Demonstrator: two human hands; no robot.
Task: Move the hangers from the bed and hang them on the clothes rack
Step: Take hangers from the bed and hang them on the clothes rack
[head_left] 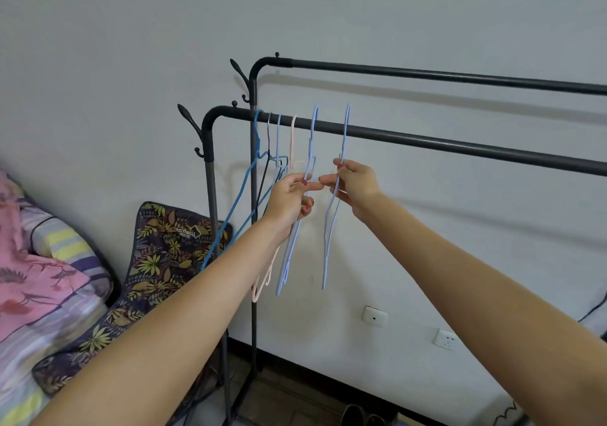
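Pale blue hangers point(331, 228), one pinched in each hand, are lifted with hooks at the front rack rail point(427, 139); left hand point(290, 200) and right hand point(356, 185) steady them for hooking on.
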